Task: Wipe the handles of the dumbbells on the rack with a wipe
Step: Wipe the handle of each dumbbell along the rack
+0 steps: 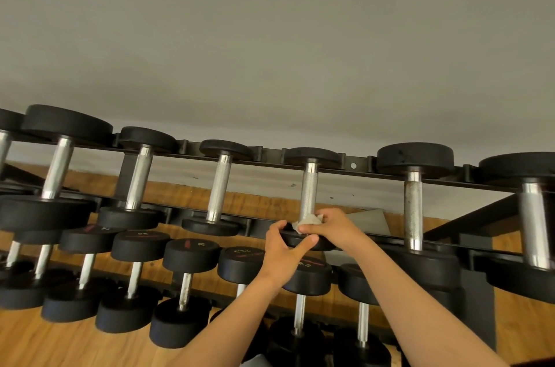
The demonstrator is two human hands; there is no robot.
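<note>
right hand [335, 225] fingers [310, 229] pinch wipe [310, 220] at handle [309, 186] base, left hand [282, 257] grips dumbbell head [326, 244]; bunched wipe may skip upper knurling

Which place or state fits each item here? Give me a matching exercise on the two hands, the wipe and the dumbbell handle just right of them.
Things:
1. left hand
2. right hand
3. wipe
4. handle to the right

States:
A. crumpled against the near end of a knurled handle
B. dull and blotchy, untouched
C. gripping a black dumbbell head
D. pinching white material

Pairs: 1-C; 2-D; 3-A; 4-B.
</note>
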